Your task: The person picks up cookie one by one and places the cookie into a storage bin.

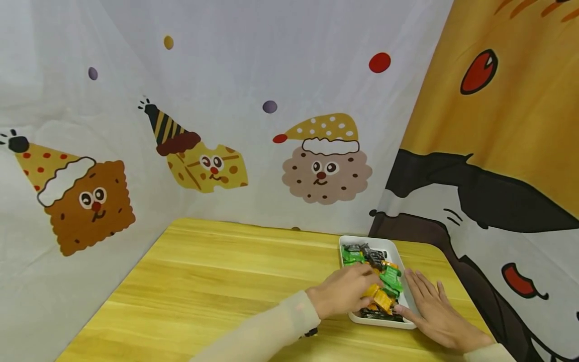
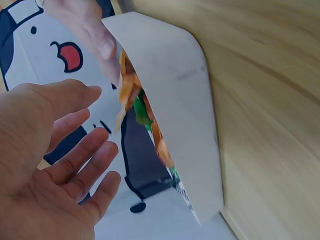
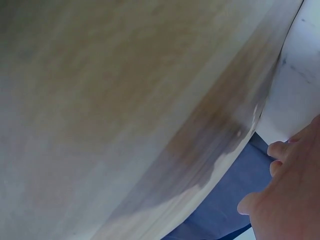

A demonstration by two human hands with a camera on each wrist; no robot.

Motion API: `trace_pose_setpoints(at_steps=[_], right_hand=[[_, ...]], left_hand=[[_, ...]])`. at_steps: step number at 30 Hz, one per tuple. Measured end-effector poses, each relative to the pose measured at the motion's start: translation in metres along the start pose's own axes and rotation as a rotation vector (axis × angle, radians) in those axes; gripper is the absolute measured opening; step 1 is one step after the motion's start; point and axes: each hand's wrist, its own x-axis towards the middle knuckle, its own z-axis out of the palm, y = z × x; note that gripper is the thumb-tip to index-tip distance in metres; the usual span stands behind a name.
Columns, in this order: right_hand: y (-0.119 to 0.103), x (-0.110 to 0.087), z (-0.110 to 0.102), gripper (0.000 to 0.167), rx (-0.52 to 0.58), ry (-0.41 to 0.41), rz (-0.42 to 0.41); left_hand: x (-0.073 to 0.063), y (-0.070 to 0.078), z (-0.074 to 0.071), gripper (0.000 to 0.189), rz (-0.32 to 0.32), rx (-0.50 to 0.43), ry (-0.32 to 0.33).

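A white rectangular tray (image 1: 398, 322) on the table's right side holds many small wrapped candies (image 1: 382, 300) in green, orange and black. My left hand (image 1: 346, 290) hovers over the tray's left rim, fingers loosely bent above the candies. In the left wrist view, the left hand (image 2: 65, 160) shows its thumb and fingers apart with nothing between them, beside the tray's outer wall (image 2: 172, 85). Along the tray's right side lies my right hand (image 1: 436, 311), fingers extended and thumb at the near right rim. The right wrist view catches only part of the right hand (image 3: 290, 195).
The wooden table (image 1: 217, 281) extends to the left of the tray. Behind it hangs a white cloth (image 1: 253, 60) printed with cartoon biscuits and cheese. An orange, black and white printed cloth (image 1: 511, 130) borders the table's right edge.
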Motion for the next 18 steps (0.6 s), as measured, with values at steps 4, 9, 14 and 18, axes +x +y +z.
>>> trace_pose_setpoints(at_steps=[4,9,14,18], right_hand=[[0.002,0.001,-0.001,0.103,-0.017,-0.005,0.009],[0.004,-0.005,-0.004,0.102,-0.022,-0.008,0.029],[0.004,-0.009,-0.004,0.1,-0.031,0.008,0.029],[0.002,-0.01,-0.002,0.098,-0.036,0.035,0.017]], left_hand=[[-0.013,-0.011,-0.003,0.038,-0.018,-0.017,0.059],[-0.029,-0.026,0.0,0.038,-0.052,-0.029,0.093],[-0.05,-0.044,0.0,0.039,-0.126,-0.059,0.074],[-0.072,-0.062,-0.003,0.037,-0.181,-0.078,0.072]])
